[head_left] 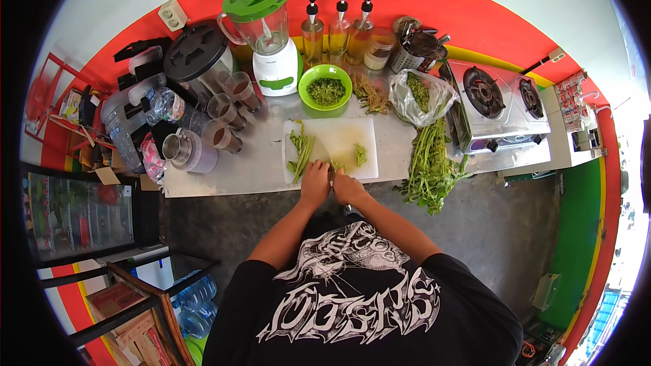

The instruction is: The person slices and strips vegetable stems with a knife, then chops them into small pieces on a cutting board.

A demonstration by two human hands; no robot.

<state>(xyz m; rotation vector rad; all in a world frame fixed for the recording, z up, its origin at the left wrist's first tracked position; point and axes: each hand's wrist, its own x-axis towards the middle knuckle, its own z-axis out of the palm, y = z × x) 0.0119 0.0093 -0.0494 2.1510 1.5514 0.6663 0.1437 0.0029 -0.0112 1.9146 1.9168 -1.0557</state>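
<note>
On a white cutting board at the table's front edge, my left hand is closed over the lower ends of green leafy-vegetable stalks. Close beside it, my right hand is wrapped round a knife; the handle's end shows below the hand, and the blade is hard to make out against the board. Chopped green pieces lie in a small heap to the right of the hands. Behind the board stands a green bowl with chopped greens in it.
A bunch of leafy stalks hangs over the front edge, near a plastic bag of greens and a gas stove. Roots, a blender and pump bottles stand behind. Cups and a jug are left.
</note>
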